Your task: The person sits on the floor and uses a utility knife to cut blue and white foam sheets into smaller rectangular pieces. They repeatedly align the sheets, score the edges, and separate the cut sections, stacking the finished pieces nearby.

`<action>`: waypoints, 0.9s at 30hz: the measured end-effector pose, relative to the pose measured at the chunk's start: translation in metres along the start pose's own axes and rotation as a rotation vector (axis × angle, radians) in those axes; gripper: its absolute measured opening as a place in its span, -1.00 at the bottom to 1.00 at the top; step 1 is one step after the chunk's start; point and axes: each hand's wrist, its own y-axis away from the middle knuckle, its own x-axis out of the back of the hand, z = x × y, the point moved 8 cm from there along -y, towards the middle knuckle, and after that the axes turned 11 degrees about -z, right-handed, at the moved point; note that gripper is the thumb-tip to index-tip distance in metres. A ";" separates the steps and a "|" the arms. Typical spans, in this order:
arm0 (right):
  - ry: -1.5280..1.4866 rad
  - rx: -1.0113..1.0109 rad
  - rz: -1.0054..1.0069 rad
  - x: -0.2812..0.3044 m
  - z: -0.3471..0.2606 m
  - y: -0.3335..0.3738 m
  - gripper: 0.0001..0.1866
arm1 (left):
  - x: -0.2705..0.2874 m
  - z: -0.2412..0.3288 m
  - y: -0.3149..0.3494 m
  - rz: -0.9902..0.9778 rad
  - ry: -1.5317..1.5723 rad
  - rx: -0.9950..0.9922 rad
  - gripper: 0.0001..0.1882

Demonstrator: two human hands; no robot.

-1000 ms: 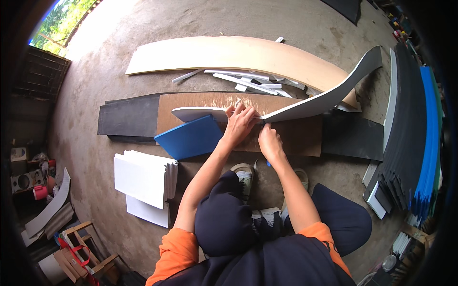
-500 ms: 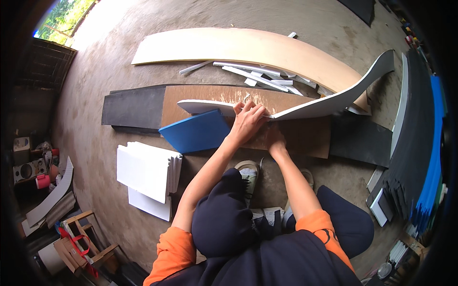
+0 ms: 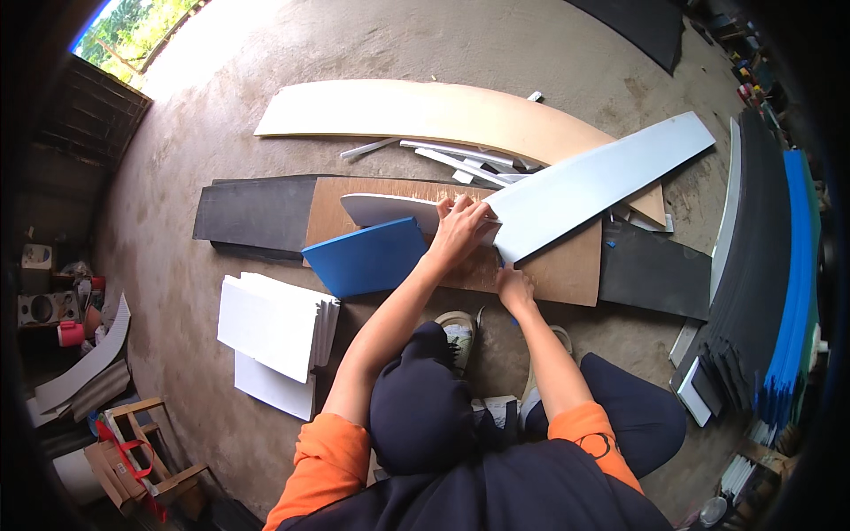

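My left hand (image 3: 460, 232) grips the cut end of a white sheet piece (image 3: 390, 211) with bent fingers, keeping it tilted up on its long edge. Just right of it, a longer white sheet piece (image 3: 611, 181) slants away to the far right, its near end beside my right hand (image 3: 515, 288). That hand is closed, with a small dark blue tip showing above the fingers, apparently a cutter knife mostly hidden in the grip. Under both pieces lies a brown board (image 3: 558, 270). A blue sheet (image 3: 367, 257) leans near my left wrist.
Black sheets (image 3: 252, 210) extend under the brown board. Beyond lie white offcuts (image 3: 460, 164) and a curved pale board (image 3: 381, 106). White sheets (image 3: 274, 314) are stacked at left; long black (image 3: 753, 239) and blue strips (image 3: 792, 292) line the right. A wooden frame (image 3: 146, 442) stands lower left.
The long white piece, which curved upward at its right end, now lies straighter, swung toward the far right, with its near end parted from the piece in my left hand.
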 end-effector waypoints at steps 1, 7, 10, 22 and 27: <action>0.044 0.012 0.002 0.006 0.003 0.000 -0.68 | -0.001 0.001 0.000 -0.012 -0.011 -0.011 -0.81; 0.154 -0.062 0.004 0.066 0.018 0.021 -0.68 | 0.055 0.009 -0.004 0.063 0.031 -0.020 -0.83; 0.270 -0.091 0.025 0.102 0.029 0.038 -0.68 | 0.121 0.022 -0.011 0.154 0.184 0.011 -0.85; -0.639 0.613 0.324 0.340 -0.005 0.180 -0.53 | 0.227 0.098 -0.019 0.461 0.636 0.021 -0.85; -0.680 0.855 0.418 0.315 -0.041 0.201 -0.65 | 0.209 0.108 -0.017 0.497 0.601 0.074 -0.85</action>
